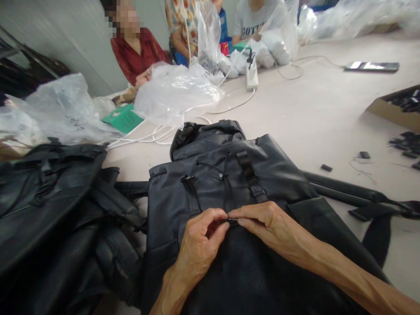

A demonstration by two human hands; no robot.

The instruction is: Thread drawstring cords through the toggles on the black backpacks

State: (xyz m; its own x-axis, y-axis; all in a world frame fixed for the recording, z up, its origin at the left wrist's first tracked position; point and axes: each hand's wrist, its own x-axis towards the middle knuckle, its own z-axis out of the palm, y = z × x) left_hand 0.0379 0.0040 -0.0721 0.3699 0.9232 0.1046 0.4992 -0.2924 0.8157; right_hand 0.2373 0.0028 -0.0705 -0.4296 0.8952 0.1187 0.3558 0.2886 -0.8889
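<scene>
A black backpack [262, 258] lies on the table in front of me, its top end pointing away. A black drawstring cord [226, 192] runs through eyelets near its opening and a cord stopper [223, 176], then down to my fingers. My left hand [202, 238] is closed in a pinch at the cord's lower part. From the other side my right hand [262, 221] pinches at the same spot, the fingertips almost touching. Between them shows a thin dark piece, mostly hidden by the fingers. Two strap pieces with buckles, one a black webbing strap [246, 165], flank the cord.
More black bags [49, 188] are heaped at left. A cardboard box [387, 109] of small black parts, a phone [372, 66] and a power strip [252, 76] lie on the table [315, 105]. Clear plastic bags [177, 92] and a green packet [123, 118] stand before several people.
</scene>
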